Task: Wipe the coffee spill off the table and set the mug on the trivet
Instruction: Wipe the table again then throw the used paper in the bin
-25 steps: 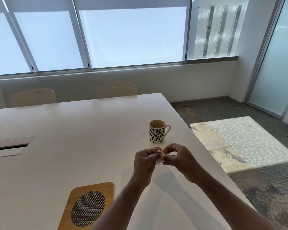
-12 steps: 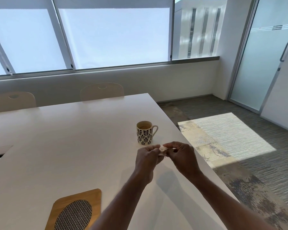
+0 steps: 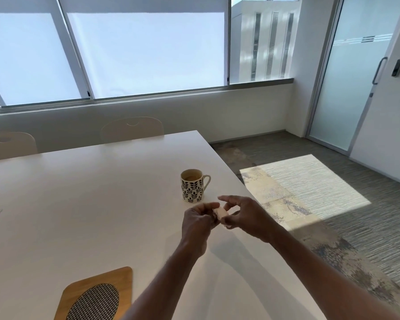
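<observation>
Head view: the mug (image 3: 192, 185) stands upright on the white table (image 3: 79, 192), coffee inside, its handle pointing right toward the table's edge. Just in front of the mug, the left hand (image 3: 198, 224) and right hand (image 3: 245, 215) meet above the tabletop, curled fingers of both pinching a small white wad (image 3: 221, 213); the right forefinger lies straighter above it. The trivet (image 3: 97, 294) lies flat, well nearer and left of the mug, its oval's long axis slanting toward the mug.
</observation>
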The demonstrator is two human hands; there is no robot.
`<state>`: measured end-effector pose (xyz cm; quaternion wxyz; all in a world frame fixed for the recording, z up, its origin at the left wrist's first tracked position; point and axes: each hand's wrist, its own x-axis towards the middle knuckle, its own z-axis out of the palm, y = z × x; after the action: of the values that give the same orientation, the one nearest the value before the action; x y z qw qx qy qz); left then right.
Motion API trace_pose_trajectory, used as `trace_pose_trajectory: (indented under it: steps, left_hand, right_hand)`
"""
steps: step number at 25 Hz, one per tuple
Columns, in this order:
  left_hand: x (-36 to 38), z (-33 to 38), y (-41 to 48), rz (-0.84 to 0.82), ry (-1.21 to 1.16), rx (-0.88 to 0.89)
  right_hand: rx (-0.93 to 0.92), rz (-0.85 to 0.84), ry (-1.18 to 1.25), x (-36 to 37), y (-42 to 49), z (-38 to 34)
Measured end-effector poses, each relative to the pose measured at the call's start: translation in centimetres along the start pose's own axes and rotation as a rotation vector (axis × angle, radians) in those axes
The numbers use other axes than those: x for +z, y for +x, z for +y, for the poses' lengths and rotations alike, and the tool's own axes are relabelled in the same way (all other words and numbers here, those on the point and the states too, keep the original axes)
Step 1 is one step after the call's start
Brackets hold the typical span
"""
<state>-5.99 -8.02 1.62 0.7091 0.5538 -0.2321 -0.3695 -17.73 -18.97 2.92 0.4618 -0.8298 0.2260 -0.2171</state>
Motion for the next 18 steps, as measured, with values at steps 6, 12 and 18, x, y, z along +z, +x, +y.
trace_pose_trajectory:
  steps: [6,12,18]
  left_hand:
    - [3.6,-1.0,0.6,-0.045,0.395,0.185]
    - [8.9,-3.6,0.6,-0.155,0.554,0.302]
    - [15.1,-6.4,0.6,-0.273,0.504,0.226]
  right_hand:
    - [-0.174,0.234,-0.23,-0.8,-1.9,1.2]
    - [-0.098,0.443,-0.516,-4.0,-4.4,3.3]
    - [0.005,0.507,-0.656,-9.1,-8.7,5.9]
